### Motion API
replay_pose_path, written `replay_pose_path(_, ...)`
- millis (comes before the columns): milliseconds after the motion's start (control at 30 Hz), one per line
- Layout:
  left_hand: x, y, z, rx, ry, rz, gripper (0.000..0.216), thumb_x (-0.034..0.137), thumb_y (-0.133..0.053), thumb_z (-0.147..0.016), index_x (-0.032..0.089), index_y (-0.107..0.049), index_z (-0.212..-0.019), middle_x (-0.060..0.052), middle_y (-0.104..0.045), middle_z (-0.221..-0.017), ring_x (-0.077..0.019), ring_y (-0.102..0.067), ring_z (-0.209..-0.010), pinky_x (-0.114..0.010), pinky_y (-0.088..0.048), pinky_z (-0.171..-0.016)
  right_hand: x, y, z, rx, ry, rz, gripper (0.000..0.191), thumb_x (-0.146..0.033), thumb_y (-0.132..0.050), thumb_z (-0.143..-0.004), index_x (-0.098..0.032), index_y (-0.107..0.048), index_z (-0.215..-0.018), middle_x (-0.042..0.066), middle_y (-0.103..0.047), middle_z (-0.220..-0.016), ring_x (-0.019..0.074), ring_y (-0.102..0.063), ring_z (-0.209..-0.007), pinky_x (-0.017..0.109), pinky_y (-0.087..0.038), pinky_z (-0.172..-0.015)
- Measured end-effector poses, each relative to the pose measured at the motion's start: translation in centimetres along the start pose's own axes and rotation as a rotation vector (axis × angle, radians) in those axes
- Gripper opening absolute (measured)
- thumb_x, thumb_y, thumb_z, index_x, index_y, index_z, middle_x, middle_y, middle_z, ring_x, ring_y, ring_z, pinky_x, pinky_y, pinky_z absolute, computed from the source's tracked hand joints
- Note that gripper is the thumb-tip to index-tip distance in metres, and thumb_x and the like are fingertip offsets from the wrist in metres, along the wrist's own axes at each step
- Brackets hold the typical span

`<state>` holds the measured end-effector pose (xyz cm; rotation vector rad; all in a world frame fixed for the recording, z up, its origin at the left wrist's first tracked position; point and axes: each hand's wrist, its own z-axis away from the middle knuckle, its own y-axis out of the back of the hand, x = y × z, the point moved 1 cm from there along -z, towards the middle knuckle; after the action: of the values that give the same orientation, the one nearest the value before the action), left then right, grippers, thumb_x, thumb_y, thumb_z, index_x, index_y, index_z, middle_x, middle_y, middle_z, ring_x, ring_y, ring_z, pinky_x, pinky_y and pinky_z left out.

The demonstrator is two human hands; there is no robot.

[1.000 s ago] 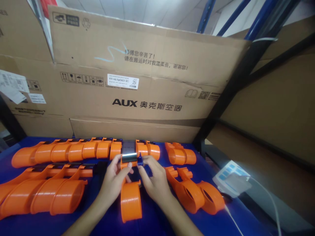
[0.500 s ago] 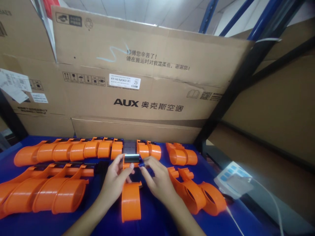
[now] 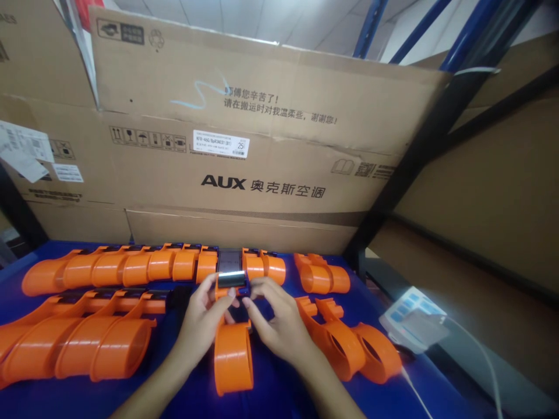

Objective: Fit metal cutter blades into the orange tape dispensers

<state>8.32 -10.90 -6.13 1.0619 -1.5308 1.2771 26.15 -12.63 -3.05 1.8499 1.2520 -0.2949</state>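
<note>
An orange tape dispenser (image 3: 233,358) with a dark roller and a silver serrated blade (image 3: 232,273) at its head is in the middle of the view. My left hand (image 3: 201,311) is closed on the dispenser's head, thumb in front, and the round hoop hangs below. A small dark blue piece (image 3: 243,289) sits at the right end of the head. Beside that end is my right hand (image 3: 275,317), thumb and forefinger apart; its other fingers are partly hidden.
Similar orange dispensers (image 3: 105,267) stand in two rows at the left on the blue table surface (image 3: 174,396). Several orange frames (image 3: 378,352) lie at the right. A white device with a cable (image 3: 413,320) is beyond them. Cardboard (image 3: 262,157) walls off the back.
The dark blue piece has moved left against the dispenser's head, and my right fingers have parted from it. The dispenser has tilted and turned slightly in my left hand.
</note>
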Motion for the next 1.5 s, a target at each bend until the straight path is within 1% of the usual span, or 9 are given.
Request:
replay_pose_path(167,1.0,-0.4,0.3,-0.039,0.113,0.118,0.062,0.039,-0.078,-0.084,0.017,-0.058,-0.138,-0.005,-0.074,-0.08,-0.013,-0.067,-0.058,-0.023,-0.053,-0.06,-0.2,0.6,-0.1,0.114,-0.213,-0.342,0.006,-0.028,-0.058,-0.097,-0.026,-0.056,-0.102,0.005,-0.07,-0.106,0.0241,-0.067,-0.106,0.037,-0.049,-0.095)
replay_pose_path(333,1.7,-1.5,1.4,-0.143,0.268,0.298,0.089,0.035,-0.081,-0.082,0.026,-0.036,-0.158,-0.014,-0.075,-0.112,-0.0215,-0.076,-0.068,-0.032,-0.059,-0.065,-0.1,0.3,-0.5,-0.093,-0.41,-0.761,0.037,-0.04,-0.059,-0.098,-0.029,-0.052,-0.132,0.005,-0.069,-0.112,0.0239,-0.066,-0.111,0.04,-0.045,-0.103)
replay_pose_path(467,1.4,-1.4,1.7,-0.246,0.34,0.371,0.095,0.024,-0.085,-0.077,0.034,-0.036,-0.157,-0.017,-0.063,-0.14,-0.0325,-0.076,-0.098,-0.042,-0.062,-0.08,0.1,-0.1,-0.4,-0.122,-0.438,-0.927,0.04,-0.042,-0.067,-0.092,-0.031,-0.053,-0.129,0.004,-0.067,-0.111,0.0226,-0.065,-0.102,0.037,-0.05,-0.091)
replay_pose_path(700,1.3,-0.8,0.9,-0.273,0.214,0.327,0.054,0.032,-0.081,-0.083,0.018,-0.068,-0.133,-0.016,-0.069,-0.133,-0.0337,-0.064,-0.125,-0.044,-0.05,-0.107,0.2,-1.0,-0.3,-0.043,-0.457,-0.785,0.037,-0.043,-0.076,-0.087,-0.028,-0.054,-0.113,0.004,-0.059,-0.107,0.0196,-0.056,-0.094,0.029,-0.05,-0.074)
replay_pose_path(900,1.4,-0.9,0.5,-0.198,0.216,0.234,0.054,0.034,-0.084,-0.078,0.017,-0.071,-0.128,-0.014,-0.079,-0.111,-0.03,-0.076,-0.098,-0.041,-0.06,-0.091,0.3,-1.1,-0.3,-0.017,-0.417,-0.699,0.035,-0.044,-0.075,-0.087,-0.026,-0.047,-0.095,0.0,-0.054,-0.092,0.017,-0.053,-0.084,0.028,-0.05,-0.072)
replay_pose_path(1100,1.3,-0.6,0.4,-0.133,0.189,0.203,0.053,0.034,-0.085,-0.074,0.016,-0.073,-0.122,-0.013,-0.08,-0.108,-0.0314,-0.076,-0.097,-0.039,-0.062,-0.083,0.4,-1.2,-0.5,-0.02,-0.382,-0.581,0.036,-0.049,-0.074,-0.086,-0.025,-0.049,-0.094,0.002,-0.061,-0.096,0.0168,-0.057,-0.082,0.029,-0.051,-0.073)
replay_pose_path(1233,0.6,0.1,-0.1,-0.102,0.241,0.235,0.054,0.043,-0.081,-0.076,0.014,-0.072,-0.12,-0.016,-0.08,-0.104,-0.0314,-0.078,-0.086,-0.038,-0.063,-0.07,1.2,-0.6,-0.5,0.0,-0.444,-0.436,0.03,-0.053,-0.049,-0.1,-0.023,-0.055,-0.101,0.002,-0.066,-0.088,0.0149,-0.058,-0.067,0.027,-0.048,-0.061)
replay_pose_path(1333,0.0,0.6,-0.6,-0.036,0.262,0.264,0.055,0.046,-0.079,-0.076,0.011,-0.072,-0.118,-0.018,-0.08,-0.099,-0.0315,-0.078,-0.082,-0.037,-0.063,-0.066,1.8,0.2,-0.1,-0.04,-0.478,-0.14,0.021,-0.038,-0.047,-0.1,-0.023,-0.057,-0.089,-0.004,-0.058,-0.066,0.0131,-0.049,-0.052,0.025,-0.036,-0.05)
replay_pose_path(1500,-0.5,0.7,-0.9,0.03,0.224,0.314,0.054,0.048,-0.077,-0.078,0.008,-0.073,-0.114,-0.016,-0.081,-0.092,-0.0308,-0.078,-0.086,-0.036,-0.063,-0.071,1.3,0.8,0.9,-0.281,-0.391,0.237,0.013,-0.011,-0.065,-0.078,-0.023,-0.062,-0.079,-0.005,-0.055,-0.056,0.0139,-0.048,-0.053,0.025,-0.027,-0.053)
